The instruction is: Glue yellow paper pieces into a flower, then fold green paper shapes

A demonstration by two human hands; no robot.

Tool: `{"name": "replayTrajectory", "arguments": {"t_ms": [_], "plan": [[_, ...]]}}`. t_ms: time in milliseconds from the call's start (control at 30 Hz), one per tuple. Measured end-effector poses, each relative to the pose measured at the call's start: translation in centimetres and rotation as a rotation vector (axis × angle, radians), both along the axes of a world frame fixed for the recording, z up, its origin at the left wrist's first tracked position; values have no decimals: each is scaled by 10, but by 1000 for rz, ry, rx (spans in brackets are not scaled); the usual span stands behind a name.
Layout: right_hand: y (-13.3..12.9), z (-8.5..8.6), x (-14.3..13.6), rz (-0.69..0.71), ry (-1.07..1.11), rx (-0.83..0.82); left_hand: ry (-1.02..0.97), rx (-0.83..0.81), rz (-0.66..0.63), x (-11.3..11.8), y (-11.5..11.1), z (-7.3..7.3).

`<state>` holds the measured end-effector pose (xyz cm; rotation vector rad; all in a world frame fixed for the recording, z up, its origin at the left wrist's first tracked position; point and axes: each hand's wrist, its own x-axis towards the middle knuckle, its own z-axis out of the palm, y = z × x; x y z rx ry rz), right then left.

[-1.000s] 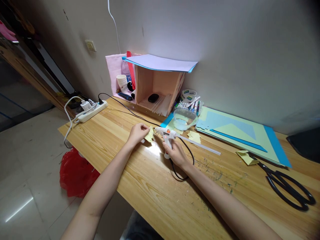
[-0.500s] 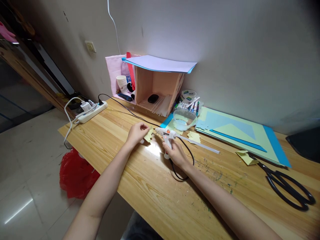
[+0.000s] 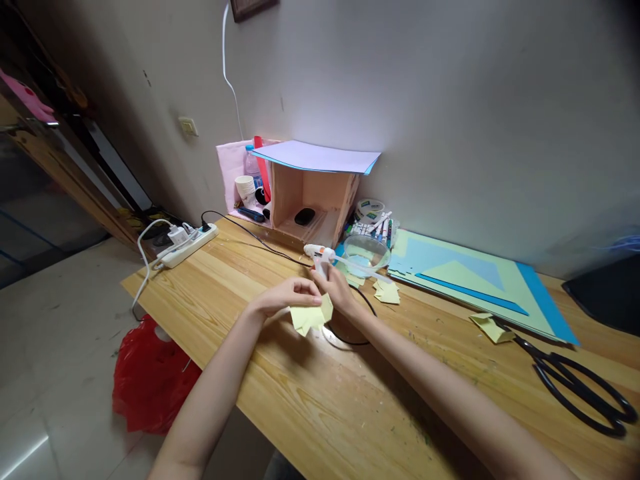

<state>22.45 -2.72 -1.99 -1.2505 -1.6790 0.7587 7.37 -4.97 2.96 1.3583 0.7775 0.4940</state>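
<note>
My left hand point(image 3: 287, 295) pinches a folded piece of pale yellow paper point(image 3: 309, 317) just above the middle of the wooden table. My right hand point(image 3: 340, 292) is wrapped round the handle of a white hot glue gun point(image 3: 320, 254), whose nozzle points left. A clear glue stick point(image 3: 353, 265) sticks out of the back of the gun. The yellow paper is close to my right wrist, nearer to me than the gun. Whether the two touch, I cannot tell. More yellow paper pieces point(image 3: 387, 291) lie right of the gun.
A cardboard box point(image 3: 286, 200) with a purple paper top stands at the wall. Beside it are a clear plastic bowl point(image 3: 367, 252) and markers. Coloured sheets point(image 3: 445, 260) and black scissors point(image 3: 575, 387) lie to the right. A power strip point(image 3: 187, 247) sits at the left edge.
My left hand has brought the yellow paper away from the nozzle, toward me and to the right. The glue gun has shifted away from me, toward the box.
</note>
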Motion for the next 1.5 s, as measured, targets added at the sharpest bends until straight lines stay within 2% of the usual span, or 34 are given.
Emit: {"name": "replayTrajectory", "arguments": {"t_ms": [133, 200, 267, 333, 400, 500, 600, 700, 800, 900, 1000, 1167, 1367, 1500], "plan": [[27, -3, -26, -82, -211, -6, 16, -77, -104, 13, -7, -7], [35, -7, -36, -113, -297, -81, 10, -120, -152, 17, -8, -13], [38, -10, -41, -126, -340, -128, -2, -117, -132, 20, -8, -17], [39, -12, -40, -102, -335, -108, -12, -125, -95, 23, -8, -21], [36, -13, -31, -31, -289, -73, -26, -125, -53, 26, -8, -23], [23, -14, -2, 94, -183, -96, -70, -108, 39, 30, -6, -27], [0, -15, 38, 74, -119, -131, -93, -101, 127, 35, -4, -35], [-26, -12, 70, 60, 245, -367, -90, -69, 270, 40, -3, -43], [-45, -7, 83, 80, 470, -461, -78, -54, 422, 45, -3, -45], [-54, -7, 81, 78, 535, -435, -61, -53, 469, 50, -4, -44], [-58, -13, 76, 57, 551, -417, -56, -46, 452, 53, -5, -45], [-63, -18, 75, 12, 564, -373, -69, -90, 343, 54, -5, -51], [-61, -22, 77, -115, 562, -282, -49, -251, 50, 53, -10, -48], [-60, -29, 77, -105, 476, -212, -25, -256, 68, 52, -13, -46]]}}
